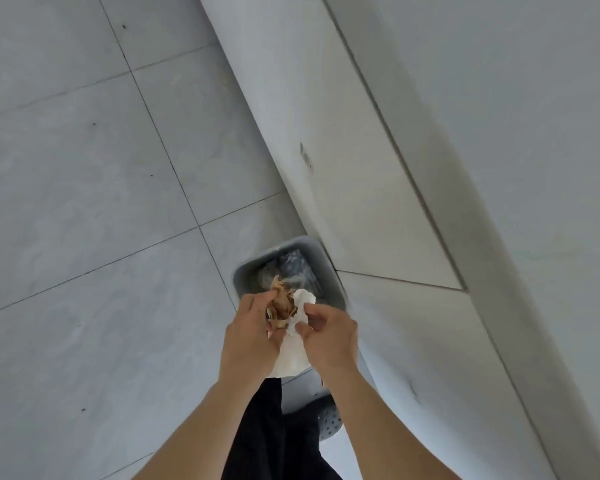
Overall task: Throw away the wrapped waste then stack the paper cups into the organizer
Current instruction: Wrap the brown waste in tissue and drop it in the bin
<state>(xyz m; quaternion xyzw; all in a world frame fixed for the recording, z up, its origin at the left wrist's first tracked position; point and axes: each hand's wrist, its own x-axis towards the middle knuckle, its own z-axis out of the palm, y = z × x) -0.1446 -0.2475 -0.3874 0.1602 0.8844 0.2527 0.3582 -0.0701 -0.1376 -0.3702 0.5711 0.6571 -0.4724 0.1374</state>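
A white paper napkin [293,356] holds crumpled brown scraps [282,303], and together they make the wrapped waste. My left hand [250,337] grips its left side, fingers curled round the brown scraps. On the right side, my right hand [329,336] pinches the napkin's edge. Both hands hold the bundle directly above a grey bin [253,268] lined with a dark bag, standing on the floor against the wall base. No paper cups or organizer are in view.
Grey floor tiles [84,202] spread to the left. A pale wall or counter face [413,202] runs diagonally on the right, close behind the bin. My dark trousers and a grey perforated shoe [329,422] are below the hands.
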